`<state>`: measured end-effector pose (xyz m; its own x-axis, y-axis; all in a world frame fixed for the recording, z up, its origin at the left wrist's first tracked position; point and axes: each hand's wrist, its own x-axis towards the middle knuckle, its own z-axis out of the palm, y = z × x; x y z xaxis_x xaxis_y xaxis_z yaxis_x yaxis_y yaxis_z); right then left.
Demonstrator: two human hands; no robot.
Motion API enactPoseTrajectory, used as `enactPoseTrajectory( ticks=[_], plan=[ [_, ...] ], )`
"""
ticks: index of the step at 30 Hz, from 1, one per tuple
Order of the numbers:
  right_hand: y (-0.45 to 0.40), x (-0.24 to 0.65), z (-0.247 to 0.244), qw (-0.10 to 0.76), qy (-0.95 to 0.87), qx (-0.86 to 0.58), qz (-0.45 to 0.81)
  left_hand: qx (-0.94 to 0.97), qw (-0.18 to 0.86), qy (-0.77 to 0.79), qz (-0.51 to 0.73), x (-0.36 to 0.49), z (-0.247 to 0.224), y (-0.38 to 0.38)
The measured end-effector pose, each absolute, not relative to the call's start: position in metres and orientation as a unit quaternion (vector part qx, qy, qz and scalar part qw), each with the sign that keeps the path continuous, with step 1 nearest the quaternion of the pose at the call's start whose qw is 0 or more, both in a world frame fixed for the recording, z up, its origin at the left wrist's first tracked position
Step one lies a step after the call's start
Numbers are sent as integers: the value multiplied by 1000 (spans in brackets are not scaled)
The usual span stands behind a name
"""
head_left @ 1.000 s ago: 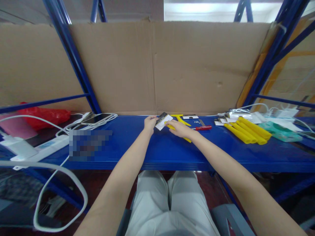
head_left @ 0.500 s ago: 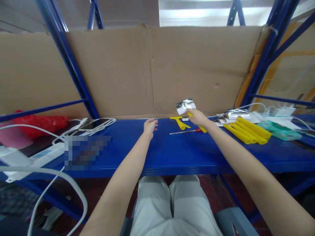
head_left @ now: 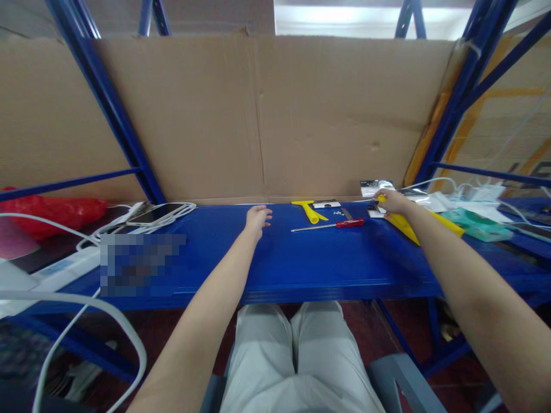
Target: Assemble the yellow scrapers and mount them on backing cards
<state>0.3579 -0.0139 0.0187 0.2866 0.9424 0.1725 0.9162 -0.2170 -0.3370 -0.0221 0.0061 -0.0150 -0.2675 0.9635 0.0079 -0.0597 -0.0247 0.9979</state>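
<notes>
My right hand is closed on a yellow piece at the right, above the yellow tubes, which my forearm partly covers. A silvery-white packet lies just behind its fingers. Over the table's middle, my left hand has its fingers loosely apart and nothing in it. Between the hands lie a yellow T-shaped part, a white card, small screws and a screwdriver with a red handle.
White cables and a phone-like device lie at the left, near a power strip and a red bag. A green plastic packet is at the right. Cardboard stands behind the blue table.
My right hand has moved right, from beside the screwdriver to the yellow tubes. The silvery packet it held now lies at the back right. The screws and screwdriver handle are uncovered.
</notes>
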Motion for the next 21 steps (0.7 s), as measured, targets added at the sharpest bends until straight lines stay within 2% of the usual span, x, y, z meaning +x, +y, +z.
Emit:
enactPoseTrajectory(
  ticks=[5, 12, 21],
  plan=[
    [-9, 353, 4, 95, -585, -805, 30, 429, 432, 544, 577, -22, -15, 3],
    [3, 355, -7, 24, -598, -800, -43, 437, 428, 551, 567, -20, -14, 1],
    [-12, 340, -20, 55, -570, -817, -57, 454, 414, 571, 545, -19, -15, 4]
  ],
)
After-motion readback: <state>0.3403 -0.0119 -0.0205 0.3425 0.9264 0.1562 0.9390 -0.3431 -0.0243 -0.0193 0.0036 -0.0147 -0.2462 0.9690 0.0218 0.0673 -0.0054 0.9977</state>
